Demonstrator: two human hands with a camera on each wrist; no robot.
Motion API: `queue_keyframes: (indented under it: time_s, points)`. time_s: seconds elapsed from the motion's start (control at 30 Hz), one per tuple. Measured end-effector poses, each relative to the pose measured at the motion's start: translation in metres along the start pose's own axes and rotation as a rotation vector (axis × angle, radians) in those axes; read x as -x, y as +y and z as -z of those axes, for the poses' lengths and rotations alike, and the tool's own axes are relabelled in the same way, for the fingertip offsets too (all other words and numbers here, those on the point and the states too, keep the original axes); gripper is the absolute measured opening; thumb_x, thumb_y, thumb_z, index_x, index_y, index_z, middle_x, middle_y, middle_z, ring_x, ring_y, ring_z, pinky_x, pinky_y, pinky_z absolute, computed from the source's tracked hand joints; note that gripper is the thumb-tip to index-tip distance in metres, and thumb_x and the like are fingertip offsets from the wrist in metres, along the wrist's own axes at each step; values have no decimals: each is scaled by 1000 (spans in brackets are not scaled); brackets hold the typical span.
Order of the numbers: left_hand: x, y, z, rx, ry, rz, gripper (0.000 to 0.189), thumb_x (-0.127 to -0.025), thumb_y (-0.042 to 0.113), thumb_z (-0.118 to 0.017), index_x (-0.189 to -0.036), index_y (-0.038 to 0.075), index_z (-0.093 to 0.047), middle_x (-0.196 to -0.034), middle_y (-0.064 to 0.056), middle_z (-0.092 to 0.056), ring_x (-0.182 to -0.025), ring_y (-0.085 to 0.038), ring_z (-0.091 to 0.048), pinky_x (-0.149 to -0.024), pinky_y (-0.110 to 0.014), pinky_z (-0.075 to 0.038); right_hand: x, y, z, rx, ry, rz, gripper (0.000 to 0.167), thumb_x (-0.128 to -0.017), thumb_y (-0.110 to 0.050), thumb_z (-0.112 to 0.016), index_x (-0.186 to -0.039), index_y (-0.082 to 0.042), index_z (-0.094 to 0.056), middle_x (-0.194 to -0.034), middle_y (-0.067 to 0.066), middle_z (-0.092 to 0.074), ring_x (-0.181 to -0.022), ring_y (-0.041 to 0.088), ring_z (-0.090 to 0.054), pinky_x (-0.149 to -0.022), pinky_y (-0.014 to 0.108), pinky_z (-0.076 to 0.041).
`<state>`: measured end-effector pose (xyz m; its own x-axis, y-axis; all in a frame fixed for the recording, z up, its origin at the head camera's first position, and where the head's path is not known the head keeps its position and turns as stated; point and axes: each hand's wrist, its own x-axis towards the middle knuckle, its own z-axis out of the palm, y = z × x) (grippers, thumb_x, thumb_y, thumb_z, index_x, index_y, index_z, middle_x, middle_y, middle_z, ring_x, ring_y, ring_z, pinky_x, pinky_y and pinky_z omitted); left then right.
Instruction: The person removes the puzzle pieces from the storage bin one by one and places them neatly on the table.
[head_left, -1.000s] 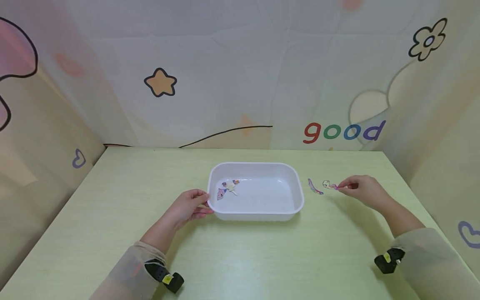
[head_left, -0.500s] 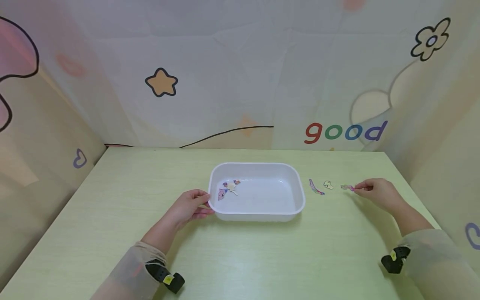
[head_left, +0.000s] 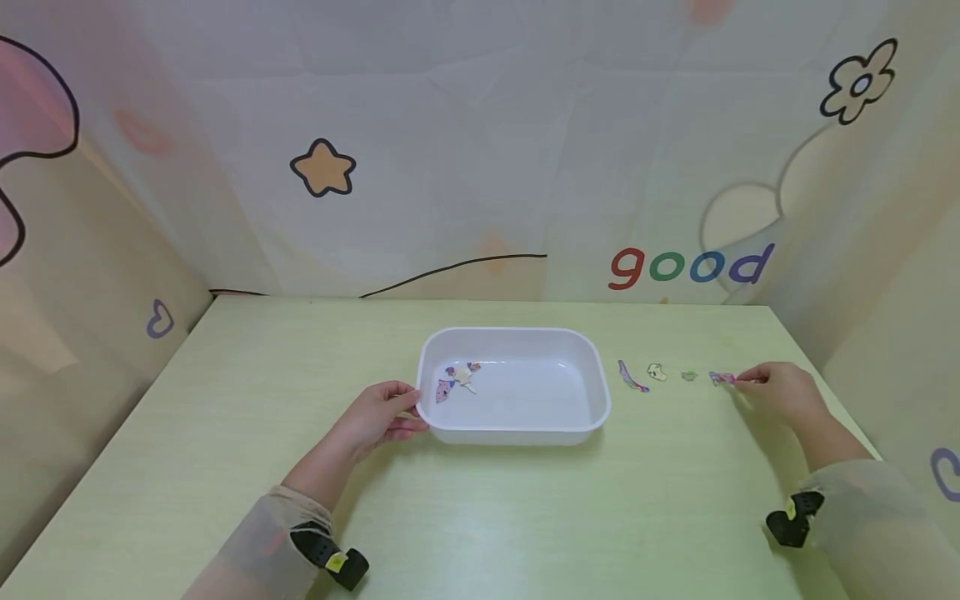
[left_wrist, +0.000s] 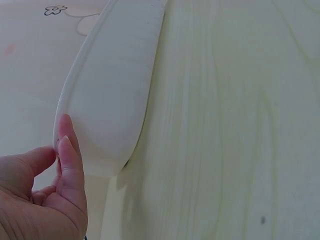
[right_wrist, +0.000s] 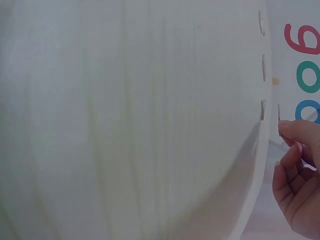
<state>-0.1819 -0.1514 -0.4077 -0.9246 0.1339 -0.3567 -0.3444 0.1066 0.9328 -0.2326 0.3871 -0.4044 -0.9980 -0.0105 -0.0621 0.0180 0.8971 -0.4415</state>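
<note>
My left hand [head_left: 384, 421] grips the left end of a white plastic tray [head_left: 517, 437] by its rim, thumb on one side and fingers on the other. Between thumb and fingertips, my right hand [head_left: 783, 398] pinches a small flat pink-and-purple cutout [head_left: 722, 378]. In the right wrist view this cutout [right_wrist: 279, 120] appears edge-on, a little off the table. To its left a row of cutouts lies on the table: a small greenish one [head_left: 688, 376], a whitish one [head_left: 656, 372] and a curved pink-purple strip [head_left: 632, 377].
Several small coloured cutouts [head_left: 444, 389] lie at the left end inside the tray. A pale wood-grain table [head_left: 525, 517] stretches around it. Behind rises a printed cloth backdrop [head_left: 465, 167], with cloth on both sides.
The right hand has moved right, away from the whitish cutout, with the pink-and-purple piece in its fingers. The greenish cutout now lies apart on the table. The left hand stays on the tray.
</note>
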Motion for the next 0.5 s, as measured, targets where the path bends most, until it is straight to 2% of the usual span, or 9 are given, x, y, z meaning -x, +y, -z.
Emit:
queue_keyframes:
  time_s: [0.23, 0.5]
  points:
    - [0, 1, 0, 8, 0, 8, 26, -97, 15, -51, -113, -6, -50, -87, -11, -58, -69, -15, -66, -59, -22, -52, -2, 9, 5, 29, 7, -46, 30, -87, -18, -62, -96, 11, -64, -84, 20, -63, -74, 30, -50, -62, 34, -36]
    - [2, 1, -1, -5, 10, 14, 26, -97, 16, -50, -112, -6, -51, -89, -12, -59, -70, -15, -66, -59, -22, -52, -2, 12, 5, 7, -36, -174, 30, -87, -19, -63, -93, 10, -63, -77, 14, -60, -73, 29, -49, -61, 34, -36]
